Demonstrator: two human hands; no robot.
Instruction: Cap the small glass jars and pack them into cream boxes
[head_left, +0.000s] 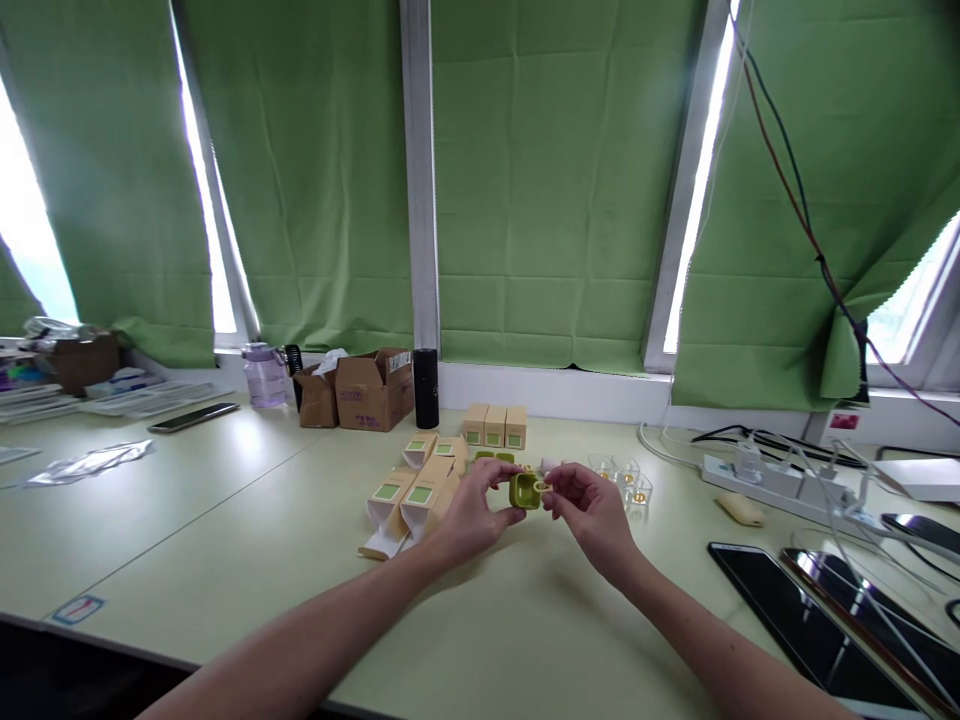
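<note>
1. Far left: a stack of papers (30,385) is cut off by the frame edge. A dark phone (193,417) and a crinkled clear bag (86,462) lie on the counter (225,520). We can't read any of the print there.
2. Back left by the window sill: a lilac bottle (262,375), two brown cartons (371,390), and a black cylinder (425,388). Carton labels are too small to read.
3. Left of centre: open tan boxes (409,495) with green labels lie on their sides. Our left hand hides part of the near ones. Three shut tan cubes (495,425) stand in a row behind them.
4. Left hand (469,515): grip closed on the olive-green case (525,490), thumb and fingers pinching its left side. The case is held just above the counter at centre, between both hands. Whether it is open or shut is hard to make out.
5. Right hand (589,505): narrow pinch grip on the case's right edge, at a small pale ring shape. We can't tell whether that ring is a separate piece or part of the case.
6. Just behind the right hand: small clear cups (630,480) with yellow contents. More green pieces behind the case are mostly hidden.
7. Right: a white power strip (780,485) with plugs and cables, and a pale oblong lump (741,510) near it, unidentifiable.
8. Far right: dark flat screens (780,605), cut off by the frame edge.
</note>
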